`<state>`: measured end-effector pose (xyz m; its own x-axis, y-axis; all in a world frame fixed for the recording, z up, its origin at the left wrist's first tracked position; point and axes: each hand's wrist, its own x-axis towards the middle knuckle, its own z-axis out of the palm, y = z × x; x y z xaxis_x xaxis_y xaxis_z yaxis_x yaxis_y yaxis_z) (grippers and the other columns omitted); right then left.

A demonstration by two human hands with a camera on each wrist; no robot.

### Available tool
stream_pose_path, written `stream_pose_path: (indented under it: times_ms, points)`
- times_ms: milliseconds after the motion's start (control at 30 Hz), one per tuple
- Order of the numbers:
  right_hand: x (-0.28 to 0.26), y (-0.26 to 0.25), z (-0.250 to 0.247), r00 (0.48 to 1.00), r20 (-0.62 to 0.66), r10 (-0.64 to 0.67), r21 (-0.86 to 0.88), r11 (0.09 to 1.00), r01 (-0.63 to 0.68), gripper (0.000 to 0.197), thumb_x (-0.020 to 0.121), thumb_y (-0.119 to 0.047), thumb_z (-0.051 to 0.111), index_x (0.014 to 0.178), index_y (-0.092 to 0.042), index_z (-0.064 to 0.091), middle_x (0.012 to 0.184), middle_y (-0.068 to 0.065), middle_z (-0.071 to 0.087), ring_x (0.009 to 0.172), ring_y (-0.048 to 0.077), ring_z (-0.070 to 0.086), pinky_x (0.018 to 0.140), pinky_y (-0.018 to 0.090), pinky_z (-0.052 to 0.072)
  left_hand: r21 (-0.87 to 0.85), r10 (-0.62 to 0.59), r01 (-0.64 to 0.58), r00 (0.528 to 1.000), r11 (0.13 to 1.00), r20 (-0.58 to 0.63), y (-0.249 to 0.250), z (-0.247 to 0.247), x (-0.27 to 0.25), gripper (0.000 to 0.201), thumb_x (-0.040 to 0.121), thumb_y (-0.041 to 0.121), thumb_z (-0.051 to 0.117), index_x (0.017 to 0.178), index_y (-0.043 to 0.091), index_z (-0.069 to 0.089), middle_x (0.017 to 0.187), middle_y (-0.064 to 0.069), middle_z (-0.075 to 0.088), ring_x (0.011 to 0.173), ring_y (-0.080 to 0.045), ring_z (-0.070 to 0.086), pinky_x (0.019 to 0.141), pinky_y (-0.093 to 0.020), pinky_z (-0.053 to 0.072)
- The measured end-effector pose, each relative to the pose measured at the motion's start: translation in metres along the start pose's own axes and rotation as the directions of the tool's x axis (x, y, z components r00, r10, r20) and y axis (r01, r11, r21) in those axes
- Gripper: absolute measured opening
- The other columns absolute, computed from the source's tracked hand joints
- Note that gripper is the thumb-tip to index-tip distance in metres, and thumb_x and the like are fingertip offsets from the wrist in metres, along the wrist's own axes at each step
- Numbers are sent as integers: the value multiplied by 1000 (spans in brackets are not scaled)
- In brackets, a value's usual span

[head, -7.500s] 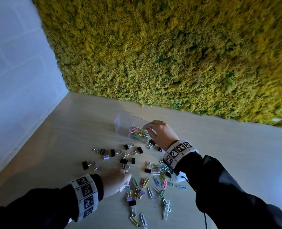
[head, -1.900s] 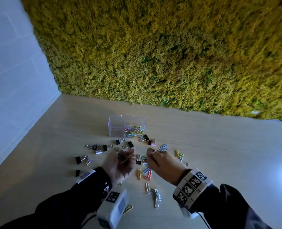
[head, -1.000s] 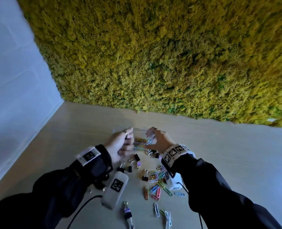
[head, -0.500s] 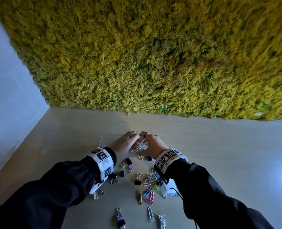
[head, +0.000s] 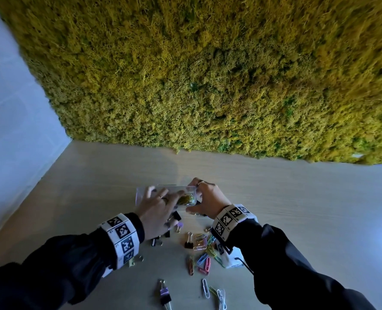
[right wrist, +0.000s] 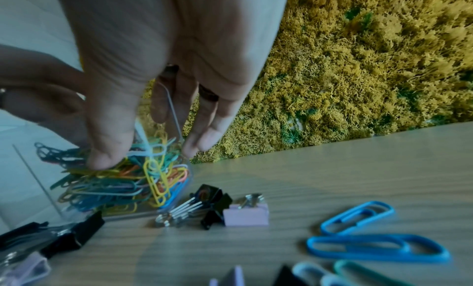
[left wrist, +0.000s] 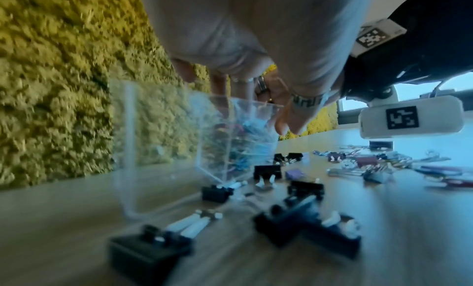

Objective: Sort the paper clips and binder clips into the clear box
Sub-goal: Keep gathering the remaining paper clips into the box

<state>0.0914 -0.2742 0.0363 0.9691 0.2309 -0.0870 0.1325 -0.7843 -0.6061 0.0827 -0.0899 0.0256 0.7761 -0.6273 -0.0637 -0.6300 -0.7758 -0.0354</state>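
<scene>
I have both hands on the clear box point(head: 148, 190), which stands on the table point(head: 297, 209) near the moss wall point(head: 208, 74). My right hand point(head: 210, 201) wraps its right end, thumb on the near face and fingers over the far rim, so that grip is curled around the box. My left hand point(head: 155, 211) lies over the box's near side with fingers reaching across the top; from the left wrist view those fingers point(left wrist: 217, 86) dip at the rim, but I cannot tell whether they pinch anything. The right section of the box holds a tangle of coloured paper clips point(right wrist: 122, 181); the left section looks bare. Black binder clips point(left wrist: 266, 172) lie just beside the box's near wall, a lilac one point(right wrist: 245, 214) among them. More paper clips point(head: 204, 260) are scattered nearer me.
</scene>
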Motion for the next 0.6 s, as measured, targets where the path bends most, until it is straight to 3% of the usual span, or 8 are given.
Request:
stream_pose_path:
  times_ms: [67,133,200,300,367,467,567,600]
  points:
    - [1,-1,3,1000,-2,-19,0,1000,19,42,66,-18,78,100,-7,56,99,10,66,91,22,62,79,29,50,-43,0,-3,997,999,-83,3,4,1,85,71,52,62,130,18,13,103,-5,70,112,-24,57,95,-51,31]
    - [2,-2,5,1000,0,-19,-20,1000,19,43,67,-19,78,101,-5,57,101,11,66,93,24,61,79,29,49,-133,3,-22,990,991,-143,8,3,4,78,70,47,65,126,23,16,117,-4,64,113,-23,55,92,-48,30]
    - [2,-2,5,1000,-11,-29,-11,1000,29,41,66,-17,78,100,-5,58,99,11,66,92,24,62,79,28,48,-165,7,-20,997,986,-81,14,-2,6,73,78,48,57,130,23,12,132,-4,50,124,-22,44,100,-47,23]
    - [3,0,7,999,-18,-43,11,999,43,41,65,-17,79,98,-7,57,98,10,67,92,23,63,80,28,50,-77,-4,7,999,997,37,15,-7,9,73,85,55,43,138,16,12,138,-5,41,130,-21,34,108,-47,13]
    - [2,1,6,1000,-8,-19,-4,1000,19,46,67,-21,78,104,-6,57,104,10,66,96,23,61,85,31,51,-146,2,0,1000,989,9,9,-4,7,70,83,56,42,135,21,11,135,-3,47,129,-19,37,107,-48,14]
    - [2,4,5,1000,-11,12,-9,1000,-12,48,68,-21,77,108,-6,56,107,9,64,98,22,59,87,29,49,-166,21,-50,985,985,-171,-1,-3,3,62,78,53,44,128,25,20,114,2,65,114,-17,55,97,-49,29]
    - [2,6,6,999,-34,14,24,1000,-14,50,66,-20,79,108,-9,56,108,10,64,99,22,60,83,25,45,-92,-35,33,999,995,-21,-7,-5,-1,60,85,54,40,133,25,17,118,2,60,121,-14,46,105,-49,13]
    - [3,7,6,999,-33,18,31,999,-17,51,65,-20,79,109,-9,56,109,10,64,99,21,60,84,25,45,-97,-37,35,999,995,-28,-9,-2,-1,58,85,54,38,132,25,18,117,3,60,120,-14,47,105,-47,11]
